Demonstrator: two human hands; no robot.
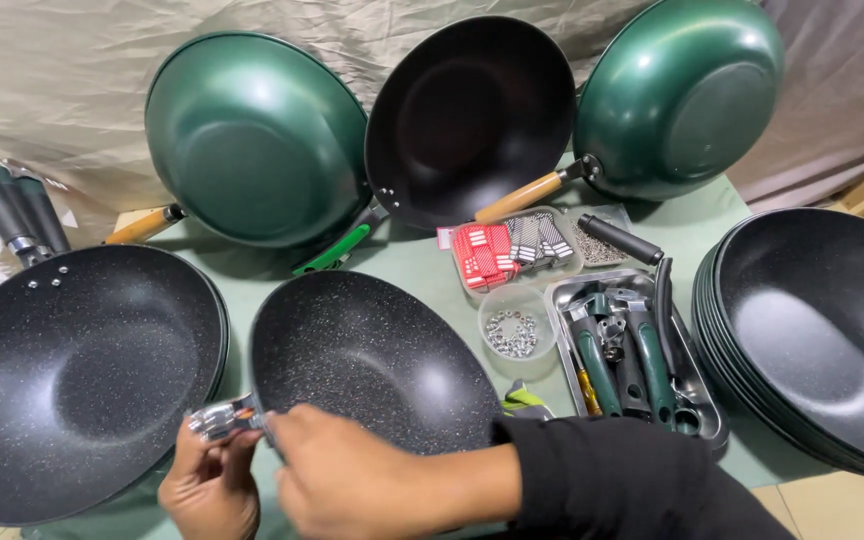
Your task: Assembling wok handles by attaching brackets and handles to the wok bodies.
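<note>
Nearest the camera, the right hand, in a black sleeve, crosses leftward and meets the left hand. Both pinch a small shiny metal handle bracket at the near left rim of a speckled black wok. A second speckled wok lies just left. To the right sits a metal tray of green-handled tools.
</note>
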